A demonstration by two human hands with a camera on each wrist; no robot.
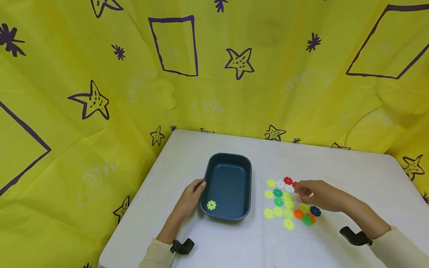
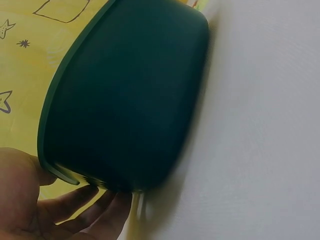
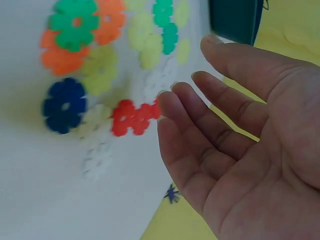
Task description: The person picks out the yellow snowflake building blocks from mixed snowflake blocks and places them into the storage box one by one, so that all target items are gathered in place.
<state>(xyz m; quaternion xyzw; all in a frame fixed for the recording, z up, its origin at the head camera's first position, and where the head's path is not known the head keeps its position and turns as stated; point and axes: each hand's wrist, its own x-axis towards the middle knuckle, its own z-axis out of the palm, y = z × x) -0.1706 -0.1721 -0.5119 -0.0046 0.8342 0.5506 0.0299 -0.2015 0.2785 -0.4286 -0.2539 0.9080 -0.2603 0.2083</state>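
Ahead of you and to your left hangs a yellow curtain (image 1: 187,111) printed with purple starfish and rectangles, and it meets the far edge of your white table (image 1: 234,245). The dark teal rectangular bin (image 1: 229,182) sits on the table left of the loose pieces, with a bare strip of tabletop between. One yellow-green snowflake disc (image 1: 211,205) lies flat inside it, in the near left corner.

To the right of the bin you have a loose spread of snowflake discs: yellow-green ones mostly on the bin side, two green ones among them, and a red disc (image 1: 288,180) at the far side with a white disc (image 1: 289,188) close by. Nearer you, a green disc (image 1: 307,219) partly covers orange discs, and a dark blue disc (image 1: 315,211) lies beside that group. In the head view your own right hand hides some of the pieces behind it.

Your left hand (image 1: 190,197) grips the bin's left side, thumb at the rim and fingers against the outer wall. Your right hand (image 1: 313,191) hovers by the red discs at the far right of the spread; its fingers are loosely bent and the thumb stands apart from them, with nothing pinched between. I cannot tell whether a fingertip touches a disc.
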